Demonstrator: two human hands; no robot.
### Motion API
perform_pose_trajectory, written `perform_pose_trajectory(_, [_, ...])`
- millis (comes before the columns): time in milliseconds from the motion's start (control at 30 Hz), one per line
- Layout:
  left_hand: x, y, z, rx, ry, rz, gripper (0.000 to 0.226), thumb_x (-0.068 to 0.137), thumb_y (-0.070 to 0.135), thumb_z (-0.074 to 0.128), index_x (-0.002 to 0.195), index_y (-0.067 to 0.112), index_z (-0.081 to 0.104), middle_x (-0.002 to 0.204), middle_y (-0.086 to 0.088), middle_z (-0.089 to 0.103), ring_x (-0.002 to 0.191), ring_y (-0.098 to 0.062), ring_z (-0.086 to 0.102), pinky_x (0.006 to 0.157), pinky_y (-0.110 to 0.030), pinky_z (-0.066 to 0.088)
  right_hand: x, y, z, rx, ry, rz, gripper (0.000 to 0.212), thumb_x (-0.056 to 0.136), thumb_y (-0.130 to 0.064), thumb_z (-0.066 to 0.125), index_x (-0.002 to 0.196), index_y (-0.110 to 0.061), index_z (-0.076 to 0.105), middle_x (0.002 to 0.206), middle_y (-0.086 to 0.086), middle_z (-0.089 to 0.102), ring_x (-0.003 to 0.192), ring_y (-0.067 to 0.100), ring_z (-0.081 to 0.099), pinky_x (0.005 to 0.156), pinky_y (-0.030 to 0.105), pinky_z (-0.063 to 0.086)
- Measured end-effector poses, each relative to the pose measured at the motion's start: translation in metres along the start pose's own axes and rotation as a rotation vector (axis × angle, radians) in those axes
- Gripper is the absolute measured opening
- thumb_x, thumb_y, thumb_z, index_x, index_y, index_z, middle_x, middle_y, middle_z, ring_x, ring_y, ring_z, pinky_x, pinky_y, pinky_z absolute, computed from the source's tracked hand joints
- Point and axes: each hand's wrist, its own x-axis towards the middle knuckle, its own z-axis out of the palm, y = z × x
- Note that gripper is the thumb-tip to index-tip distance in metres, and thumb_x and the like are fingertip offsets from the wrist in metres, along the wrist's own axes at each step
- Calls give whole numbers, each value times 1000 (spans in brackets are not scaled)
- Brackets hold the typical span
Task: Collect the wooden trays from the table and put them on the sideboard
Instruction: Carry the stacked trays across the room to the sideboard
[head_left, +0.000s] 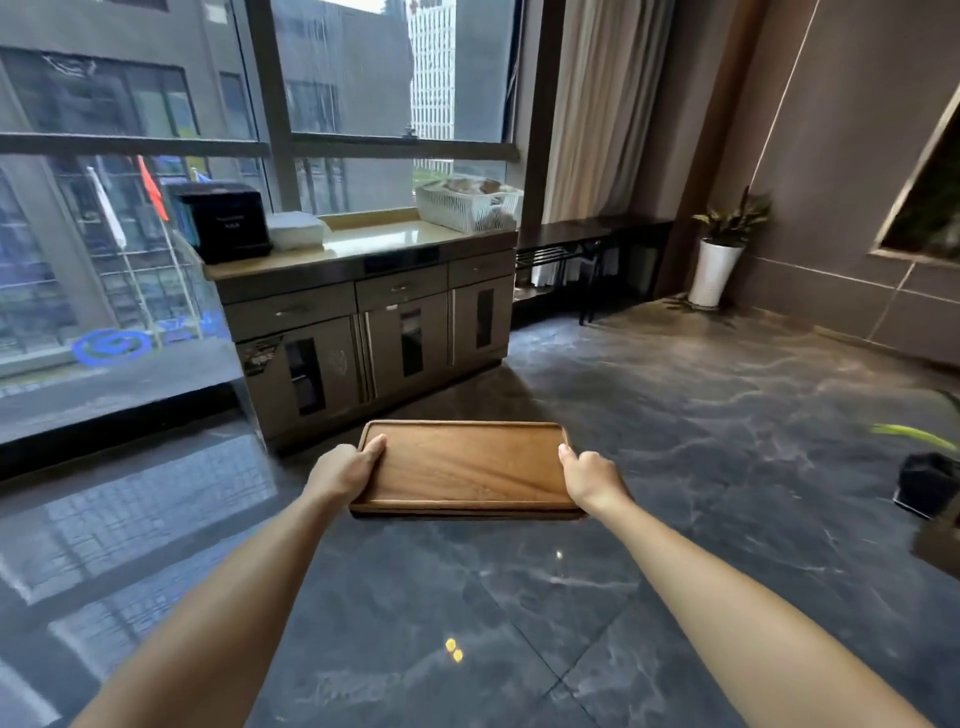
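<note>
**Trays in hand, short of sideboard**

The person's left hand (345, 470) and right hand (592, 475) each clasp a short end of the stacked wooden trays (465, 470), thumbs on top. The stack is held level above the dark floor (649, 415). The sideboard (363, 291) stands ahead under the window.

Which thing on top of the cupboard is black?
The box at the left end of the sideboard top is black. The folded stack beside it and the basket at the right end are both white.
</note>
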Motion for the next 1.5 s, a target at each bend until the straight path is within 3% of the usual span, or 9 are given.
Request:
perform_pose_trajectory(233, [194, 70, -12, 0, 33, -29, 66, 94, 50, 34, 110, -7, 63, 123, -27, 61, 117, -38, 54, 95, -38, 41, 198, -94, -9, 0, -12, -36, 57, 100, -37, 27, 115, 7, 60, 127, 23, 58, 117, 37, 55, 77, 31, 43])
perform_pose_trajectory(333, [268, 87, -12, -12, 50, -55, 65, 95, 49, 33, 112, -7, 61, 125, -27, 60, 118, -38, 53, 97, -38, 40, 279, -129, 0, 2, -28, -67, 58, 99, -39, 27, 114, 5, 62, 127, 23, 59, 114, 39, 56, 87, 35, 49])
perform_pose_trajectory(467, [371, 100, 0, 13, 77, -110, 65, 95, 50, 33, 112, -6, 61, 124, -25, 60, 118, -38, 53, 97, -38, 40, 389, -165, 27, 31, -112, -88, 57, 98, -44, 26, 105, 0, 62, 105, 17, 60, 66, 28, 60, 78, 49, 58])
perform_pose_trajectory(700, [565, 146, 1, 3, 137, -183, 65, 95, 50, 32, 111, -5, 63, 122, -24, 62, 115, -37, 55, 96, -37, 41, 596, -251, 55, 5, -171, -184, 60, 98, -45, 25, 110, 1, 61, 113, 19, 63, 71, 30, 63, 72, 44, 60])
perform_pose_trajectory(833, [663, 170, -19, -6, 181, -217, 64, 95, 49, 33, 111, -5, 63, 123, -24, 62, 116, -37, 55, 96, -37, 41, 695, -320, 61, 8, -172, -239, 59, 98, -46, 25, 111, -1, 60, 98, 14, 60, 82, 32, 66, 76, 43, 59])
perform_pose_trajectory(967, [766, 178, -35, 8, 195, -239, 65, 96, 48, 32, 114, -7, 61, 126, -26, 60, 119, -37, 53, 98, -37, 40, 787, -378, 89, 19, -197, -247, 50, 97, -46, 27, 96, -7, 58, 93, 10, 58, 63, 25, 62, 78, 47, 58])
perform_pose_trajectory(1100, [885, 177, -41, 13, 173, -247, 65, 95, 49, 32, 114, -6, 61, 126, -24, 60, 119, -37, 53, 98, -37, 40, 888, -431, 130, 11, -209, -234, 54, 96, -47, 27, 98, -5, 62, 105, 14, 63, 88, 34, 66, 83, 50, 56])
perform_pose_trajectory(1300, [1067, 180, -69, 4, 166, -264, 65, 96, 49, 29, 116, -5, 59, 127, -24, 59, 120, -36, 53, 98, -37, 40, 1040, -546, 176, -19, -216, -278, 52, 98, -46, 27, 91, -5, 59, 90, 7, 54, 56, 19, 52, 63, 41, 58])
perform_pose_trajectory(1500, [1220, 209, -116, -23, 198, -259, 67, 95, 52, 30, 120, -4, 58, 133, -25, 55, 124, -37, 50, 102, -37, 38, 1175, -644, 205, -3, -187, -299, 56, 99, -42, 29, 111, 3, 60, 119, 22, 60, 108, 35, 56, 83, 37, 43])
